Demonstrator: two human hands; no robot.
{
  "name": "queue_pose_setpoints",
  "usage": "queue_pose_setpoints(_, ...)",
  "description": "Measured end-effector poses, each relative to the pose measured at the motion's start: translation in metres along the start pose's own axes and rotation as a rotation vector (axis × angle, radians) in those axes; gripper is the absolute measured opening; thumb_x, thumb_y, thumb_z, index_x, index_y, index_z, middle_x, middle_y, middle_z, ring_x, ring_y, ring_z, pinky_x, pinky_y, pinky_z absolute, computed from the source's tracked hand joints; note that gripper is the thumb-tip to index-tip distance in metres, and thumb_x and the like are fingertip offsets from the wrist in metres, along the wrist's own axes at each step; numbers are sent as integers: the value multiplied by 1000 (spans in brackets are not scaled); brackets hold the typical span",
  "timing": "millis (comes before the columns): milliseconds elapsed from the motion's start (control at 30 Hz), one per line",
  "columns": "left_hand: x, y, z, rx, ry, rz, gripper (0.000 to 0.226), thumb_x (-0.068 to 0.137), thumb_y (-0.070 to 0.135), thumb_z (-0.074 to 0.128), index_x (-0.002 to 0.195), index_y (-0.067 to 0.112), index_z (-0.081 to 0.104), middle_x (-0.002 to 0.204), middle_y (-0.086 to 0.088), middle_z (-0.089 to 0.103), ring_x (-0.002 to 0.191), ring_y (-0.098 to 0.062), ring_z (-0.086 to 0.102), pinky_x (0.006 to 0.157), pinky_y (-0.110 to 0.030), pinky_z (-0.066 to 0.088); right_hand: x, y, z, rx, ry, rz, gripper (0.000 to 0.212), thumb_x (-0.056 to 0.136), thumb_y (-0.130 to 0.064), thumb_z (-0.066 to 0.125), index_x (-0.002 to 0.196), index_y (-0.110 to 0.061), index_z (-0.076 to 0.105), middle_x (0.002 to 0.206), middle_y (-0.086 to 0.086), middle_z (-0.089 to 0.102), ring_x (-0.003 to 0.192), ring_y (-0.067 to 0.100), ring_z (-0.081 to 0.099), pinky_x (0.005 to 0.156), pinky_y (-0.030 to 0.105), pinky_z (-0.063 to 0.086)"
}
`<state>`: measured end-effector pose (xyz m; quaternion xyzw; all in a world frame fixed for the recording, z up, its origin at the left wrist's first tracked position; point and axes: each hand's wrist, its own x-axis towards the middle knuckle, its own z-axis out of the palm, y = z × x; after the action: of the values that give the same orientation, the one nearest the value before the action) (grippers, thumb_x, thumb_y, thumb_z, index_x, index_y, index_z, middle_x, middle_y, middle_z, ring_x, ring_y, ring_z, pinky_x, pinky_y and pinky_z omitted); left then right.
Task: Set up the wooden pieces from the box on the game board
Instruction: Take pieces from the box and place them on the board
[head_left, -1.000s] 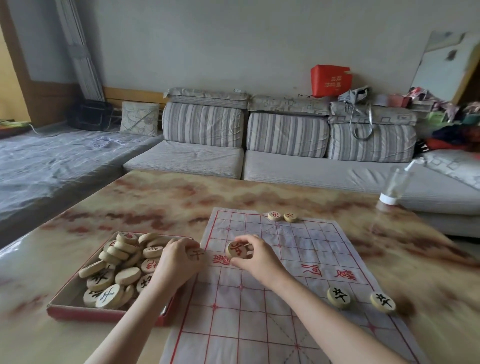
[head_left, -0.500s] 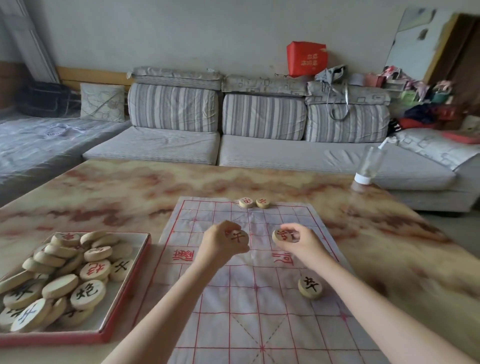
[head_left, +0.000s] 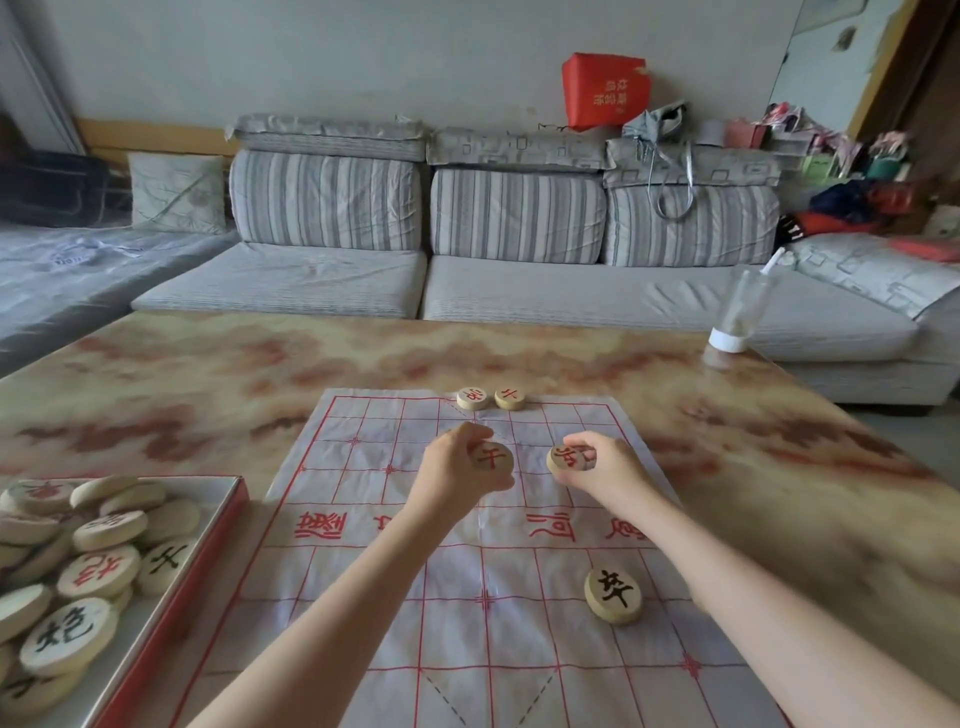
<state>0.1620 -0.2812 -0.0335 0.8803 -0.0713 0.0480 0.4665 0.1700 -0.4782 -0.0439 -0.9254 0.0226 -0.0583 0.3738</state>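
Left hand (head_left: 457, 470): fingers curled round a wooden xiangqi disc with a red character (head_left: 491, 457), face turned up towards the camera, over the far half of the board; right hand (head_left: 605, 467): just beside the left, not touching it, thumb and curled fingers pinching a second red-character disc (head_left: 565, 458); cannot tell whether either disc touches the surface below.

Beneath both: white cloth xiangqi board (head_left: 363, 571), red grid lines and red river characters, spread flat on the marbled table (head_left: 208, 374); at its far edge, side by side, a far left disc (head_left: 472, 398) and a far right disc (head_left: 509, 398), both red-marked; on the near half, right of centre, close to the right forearm, a black-character disc (head_left: 613, 595) lying flat.

Left of the board, just beside it: red-rimmed box (head_left: 218, 540) holding a heap of discs (head_left: 98, 569), red and black, overlapping.

Farther out: clear container with a white base (head_left: 737, 312) near the table's far right corner; grey striped sofa (head_left: 519, 291) behind; red bag (head_left: 605, 91) on its backrest.
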Motion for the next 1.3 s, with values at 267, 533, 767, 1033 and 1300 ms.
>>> queue_pose_setpoints(267,17,-3,14,27,-5,4,56,64,21,81,115,13,60,113,-4,64,104,-17,57,81,-19,39,2,10,4,-70,-4,-43,49,75,-30,74,120,-17,58,121,2,59,112,17,55,87,26,41)
queue_pose_setpoints(533,52,7,32,36,-5,35,55,64,20,82,114,13,60,115,-6,63,102,-19,58,78,-20,41,14,24,-16,146,66,-18,40,80,-25,71,118,-17,60,115,-1,58,97,10,52,73,13,38)
queue_pose_setpoints(767,89,7,26,61,93,40,53,65,19,80,114,11,61,115,-11,62,109,-23,54,82,-21,38,25,30,-19,209,84,-73,23,83,-14,65,105,-20,64,106,-6,63,94,12,56,83,22,38)
queue_pose_setpoints(1033,114,-39,-23,59,243,-94,54,69,8,74,120,7,55,117,-11,63,94,-19,57,66,-13,34,39,-6,11,208,-5,-141,24,85,-14,62,109,-19,64,108,-3,63,98,11,55,74,16,41)
queue_pose_setpoints(1300,132,-59,-19,61,225,-112,50,72,18,72,118,7,55,113,-10,65,103,-22,59,75,-22,43,45,-23,22,212,-33,-181,24,86,-12,60,110,-16,64,104,-5,63,99,11,56,83,13,41)
